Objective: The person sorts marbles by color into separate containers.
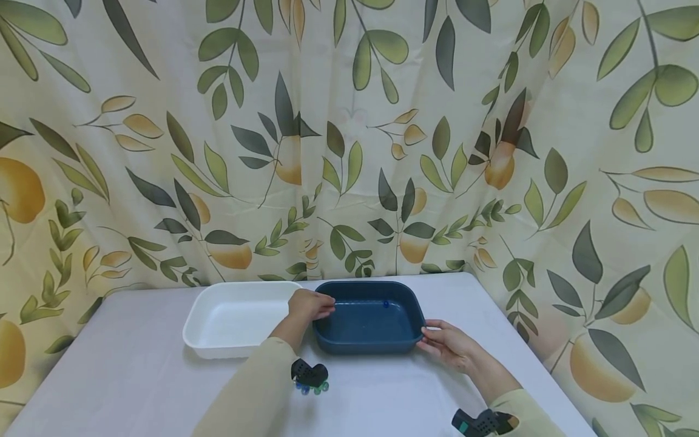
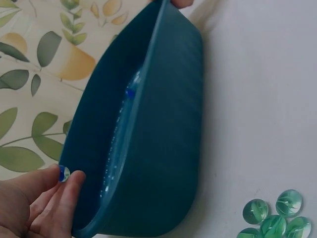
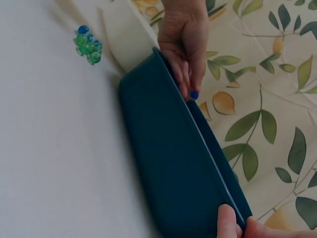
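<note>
My left hand [image 1: 307,307] pinches a blue-and-clear glass marble [image 2: 64,173] between thumb and fingertip, at the left end of a dark blue tray [image 1: 367,348]. Its other fingers reach over the tray's rim. Inside that tray lies one blue marble [image 1: 386,304], toward the back right. My right hand [image 1: 452,347] grips the tray's right end, thumb and fingers on either side of the rim in the right wrist view. Green and blue marbles [image 3: 88,45] sit in a cluster on the cloth; in the head view my left wrist camera partly hides them.
A white tray [image 1: 218,351] stands to the left of the blue one, partly behind my left hand. White cloth [image 1: 131,364] covers the table. Behind the table's back edge hangs a leaf-and-fruit patterned curtain [image 1: 349,200].
</note>
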A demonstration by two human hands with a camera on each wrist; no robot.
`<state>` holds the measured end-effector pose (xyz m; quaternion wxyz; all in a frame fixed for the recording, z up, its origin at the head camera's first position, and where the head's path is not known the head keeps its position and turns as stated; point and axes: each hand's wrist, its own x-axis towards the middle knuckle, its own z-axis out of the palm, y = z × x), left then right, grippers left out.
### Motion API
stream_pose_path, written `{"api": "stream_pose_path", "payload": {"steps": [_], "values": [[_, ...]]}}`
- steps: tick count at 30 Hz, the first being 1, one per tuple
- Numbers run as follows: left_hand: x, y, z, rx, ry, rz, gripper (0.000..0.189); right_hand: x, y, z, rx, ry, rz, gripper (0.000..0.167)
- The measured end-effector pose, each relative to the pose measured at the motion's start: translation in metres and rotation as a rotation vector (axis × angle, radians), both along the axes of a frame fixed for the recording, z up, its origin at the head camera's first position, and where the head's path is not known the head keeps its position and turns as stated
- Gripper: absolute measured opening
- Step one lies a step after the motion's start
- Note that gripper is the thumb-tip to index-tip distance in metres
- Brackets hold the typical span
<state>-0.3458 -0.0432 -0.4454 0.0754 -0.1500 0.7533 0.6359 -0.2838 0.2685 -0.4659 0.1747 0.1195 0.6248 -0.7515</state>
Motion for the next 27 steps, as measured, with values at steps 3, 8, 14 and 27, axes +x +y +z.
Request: {"api": "stream_pose_path", "payload": {"steps": [3, 8, 14, 27], "values": [[0.0012, 0.0010, 0.0009, -0.055, 0.011, 0.000, 0.014, 0.0003, 0.0005, 0.0011, -0.003, 0.001, 0.010, 0.048], [0.0024, 0.0020, 0.0030, -0.079, 0.013, -0.002, 0.015, 0.0009, 0.0010, 0.0024, -0.021, -0.003, 0.016, 0.049], [0.0003, 0.0020, -0.0001, -0.069, 0.008, -0.007, 0.015, 0.0009, 0.0007, 0.0031, -0.026, -0.012, 0.015, 0.048], [0.0014, -0.0001, 0.0032, -0.027, -0.031, 0.003, 0.010, 0.0005, -0.0002, 0.0018, -0.022, -0.017, -0.008, 0.044]]}}
